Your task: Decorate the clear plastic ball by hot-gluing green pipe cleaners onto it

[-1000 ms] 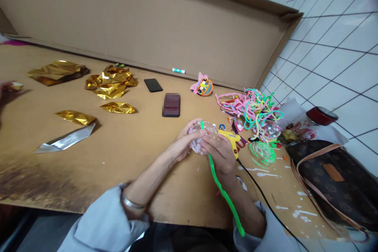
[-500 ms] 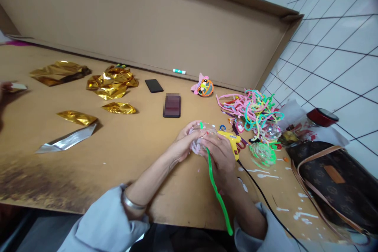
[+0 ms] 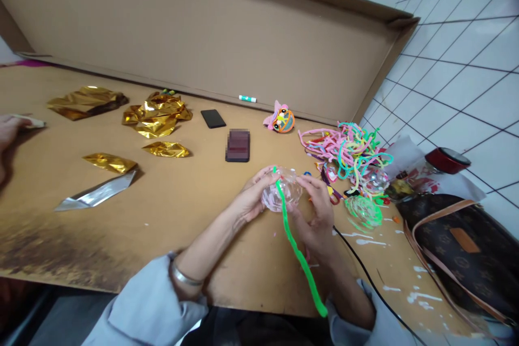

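Note:
My left hand (image 3: 255,194) grips the left side of a clear plastic ball (image 3: 288,190). A long green fuzzy craft stem, like a pipe cleaner (image 3: 292,238), runs from the ball's top across its front. Its lower end hangs down toward my right sleeve. At the ball's right edge, my right hand (image 3: 318,213) holds on with fingertips above and thumb below. Behind that hand, the yellow glue gun is mostly hidden; its black cord (image 3: 365,275) trails down to the right.
Colourful pipe cleaners (image 3: 348,154) lie heaped at right, by a green-striped clear piece (image 3: 364,212) and a brown handbag (image 3: 458,248). Two dark phones (image 3: 213,118), a decorated ball (image 3: 283,120) and gold foil (image 3: 156,113) lie farther back. Another person's hand (image 3: 10,132) is at far left.
My right hand has drawn back from the ball's front to its right edge, uncovering the ball and the green stem's upper part. The other person's hand has come farther into view.

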Motion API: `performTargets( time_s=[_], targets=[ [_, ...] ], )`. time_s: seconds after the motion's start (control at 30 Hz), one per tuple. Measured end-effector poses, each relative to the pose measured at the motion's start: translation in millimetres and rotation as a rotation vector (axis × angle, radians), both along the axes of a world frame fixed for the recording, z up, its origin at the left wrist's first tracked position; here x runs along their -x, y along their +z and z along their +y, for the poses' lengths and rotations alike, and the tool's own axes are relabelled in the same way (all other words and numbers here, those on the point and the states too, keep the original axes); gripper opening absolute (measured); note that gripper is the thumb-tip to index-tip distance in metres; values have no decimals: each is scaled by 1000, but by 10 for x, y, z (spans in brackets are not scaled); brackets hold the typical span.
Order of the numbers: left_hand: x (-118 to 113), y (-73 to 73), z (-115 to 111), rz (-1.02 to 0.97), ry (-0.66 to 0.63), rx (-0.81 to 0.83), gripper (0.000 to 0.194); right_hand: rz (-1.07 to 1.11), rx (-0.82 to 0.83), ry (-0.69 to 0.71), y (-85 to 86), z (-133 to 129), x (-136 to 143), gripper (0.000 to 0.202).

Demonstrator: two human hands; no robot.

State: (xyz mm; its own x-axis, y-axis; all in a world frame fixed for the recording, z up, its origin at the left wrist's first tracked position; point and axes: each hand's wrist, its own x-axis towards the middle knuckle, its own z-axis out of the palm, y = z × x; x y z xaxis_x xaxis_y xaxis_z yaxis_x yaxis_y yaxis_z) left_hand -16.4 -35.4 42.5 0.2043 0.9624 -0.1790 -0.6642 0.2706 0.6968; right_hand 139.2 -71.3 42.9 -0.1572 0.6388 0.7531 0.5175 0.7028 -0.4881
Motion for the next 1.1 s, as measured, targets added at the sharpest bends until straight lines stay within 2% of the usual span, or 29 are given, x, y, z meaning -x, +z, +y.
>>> performTargets(
  time_s=[0.2, 0.37, 0.43, 0.57, 0.67, 0.83, 1.0, 1.1],
  targets=[
    [-33, 18, -15, 10, 65, -2, 56, -49, -26, 4, -14, 11, 21, 35],
    [-64, 4, -18, 56, 173, -44, 55, -80, -282, -29, -87, 89, 5, 31],
    [-71, 2, -17, 80, 197, -53, 56, -71, -336, -14, -84, 92, 11, 27],
    [-81, 7, -18, 109, 237, -60, 64, -19, -267, 45, -25, 54, 34, 24],
    [-85, 12, -19, 107, 233, -52, 64, -14, -270, 63, -12, 36, 45, 22],
    [-68, 10, -20, 74, 213, -51, 56, -165, -305, 30, -64, -4, 55, 23],
    [-38, 15, -15, 27, 115, -21, 51, -224, -296, 49, -56, -36, 64, 30],
    [-34, 25, -20, 3, 87, -15, 52, -177, -297, 40, -34, -30, 62, 37]
  ],
)
